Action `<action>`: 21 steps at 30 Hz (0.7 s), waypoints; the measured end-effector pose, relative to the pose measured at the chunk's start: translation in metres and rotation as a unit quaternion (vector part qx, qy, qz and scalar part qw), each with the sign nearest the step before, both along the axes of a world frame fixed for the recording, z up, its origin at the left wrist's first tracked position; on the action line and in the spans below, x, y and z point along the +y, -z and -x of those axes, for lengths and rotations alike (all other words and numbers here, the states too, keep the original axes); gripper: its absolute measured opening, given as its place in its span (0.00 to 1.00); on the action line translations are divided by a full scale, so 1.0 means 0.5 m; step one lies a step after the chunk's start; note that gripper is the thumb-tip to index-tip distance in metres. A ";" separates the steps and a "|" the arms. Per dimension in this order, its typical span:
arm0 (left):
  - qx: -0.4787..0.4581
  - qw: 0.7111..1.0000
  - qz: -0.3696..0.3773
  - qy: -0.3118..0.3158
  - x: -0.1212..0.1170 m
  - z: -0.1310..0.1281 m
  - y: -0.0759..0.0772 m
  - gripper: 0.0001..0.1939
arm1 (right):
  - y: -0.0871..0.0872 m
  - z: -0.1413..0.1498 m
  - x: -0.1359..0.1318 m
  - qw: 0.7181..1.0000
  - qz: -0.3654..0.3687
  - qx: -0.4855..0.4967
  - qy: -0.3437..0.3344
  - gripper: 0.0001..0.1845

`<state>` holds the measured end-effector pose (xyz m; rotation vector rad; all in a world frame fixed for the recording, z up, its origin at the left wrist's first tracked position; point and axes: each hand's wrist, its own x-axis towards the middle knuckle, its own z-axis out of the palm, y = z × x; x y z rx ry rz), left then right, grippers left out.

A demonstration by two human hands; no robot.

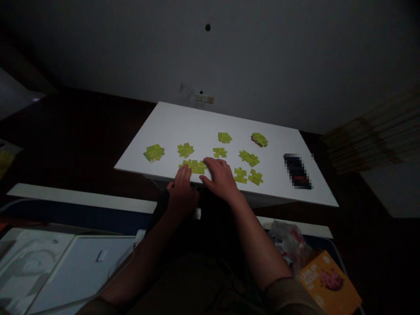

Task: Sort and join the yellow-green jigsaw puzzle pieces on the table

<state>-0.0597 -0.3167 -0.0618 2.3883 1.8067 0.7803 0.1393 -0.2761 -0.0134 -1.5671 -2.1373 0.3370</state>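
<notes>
Yellow-green jigsaw pieces lie in small groups across a white desk, the nearest group at the desk's near edge, between the person's hands. The left hand comes at it from the near side, its fingers extended and their tips at the group's lower edge. The right hand lies flat and spread, its fingertips over the group's right end. Neither grip looks closed: both hands rest open, with no piece visibly pinched. Eight more groups sit farther out on the desk, some looking stacked. The pieces look like thin pressed card, so they should be light and stiff, apt to slide on the smooth top, with tabs that could bend. They would likely be best taken by their edges, with joined pieces supported from beneath. At the desk's right sits a dark oblong, too blurred to name. Below the desk, to the right, lie an orange booklet and a plastic bag.
</notes>
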 end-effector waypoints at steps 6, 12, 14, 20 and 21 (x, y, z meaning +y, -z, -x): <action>0.019 1.000 0.020 -0.009 -0.001 0.006 -0.022 0.36 | -0.001 0.019 0.023 1.000 0.004 0.002 -0.016 0.28; 0.026 0.999 0.033 -0.019 0.009 0.010 -0.040 0.39 | 0.003 0.007 0.018 0.999 0.000 0.027 -0.019 0.21; 0.023 0.999 0.040 -0.018 0.013 0.009 -0.042 0.39 | 0.003 0.005 0.017 0.999 0.003 0.028 -0.018 0.19; 0.025 0.999 0.033 -0.003 0.011 0.006 -0.037 0.36 | 0.004 0.005 0.019 0.999 0.007 0.036 -0.015 0.19; 0.026 0.999 0.031 -0.003 0.010 0.005 -0.036 0.35 | 0.005 0.006 0.019 0.999 0.006 0.037 -0.014 0.18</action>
